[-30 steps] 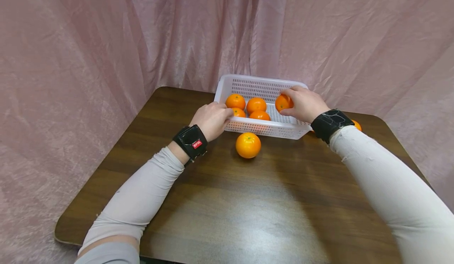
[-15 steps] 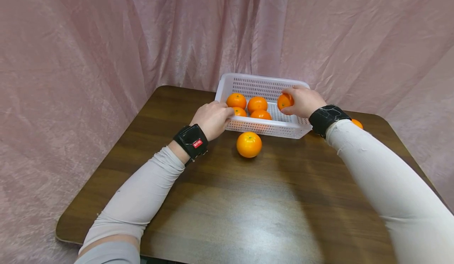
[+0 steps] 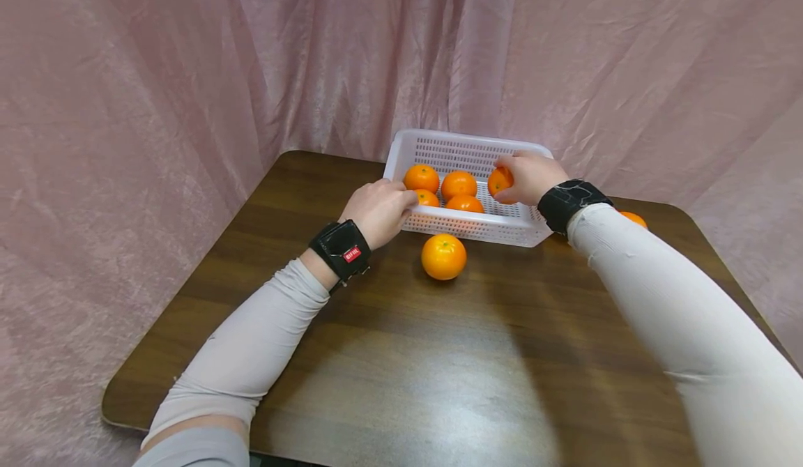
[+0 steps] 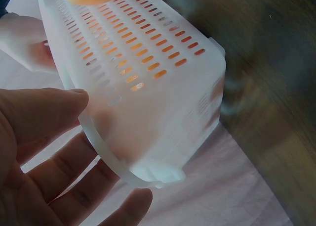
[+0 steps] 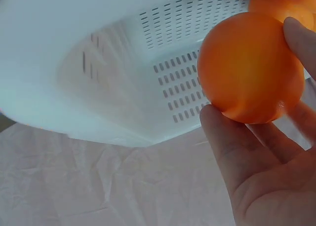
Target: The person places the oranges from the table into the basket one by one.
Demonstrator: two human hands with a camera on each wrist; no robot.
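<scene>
In the head view, a white perforated plastic basket (image 3: 483,231) stands at the back of the table with several oranges (image 3: 459,185) in its left part. My left hand (image 3: 376,210) holds the rim at its near left corner; the left wrist view shows the thumb (image 4: 47,107) on one side and fingers behind the rim. My right hand (image 3: 534,176) grips another orange (image 3: 499,182) over the right half of the basket. Fingers and thumb wrap that orange (image 5: 247,70) in the right wrist view, above the slotted basket floor.
A larger, yellower orange (image 3: 443,257) sits on the wooden table (image 3: 376,355) just before the basket. Another orange (image 3: 633,219) is partly hidden behind the right forearm. A pink curtain (image 3: 339,56) hangs close behind the basket.
My right hand has moved slightly left over the basket with its orange. The left hand stays on the rim, and the head view has shifted a little.
</scene>
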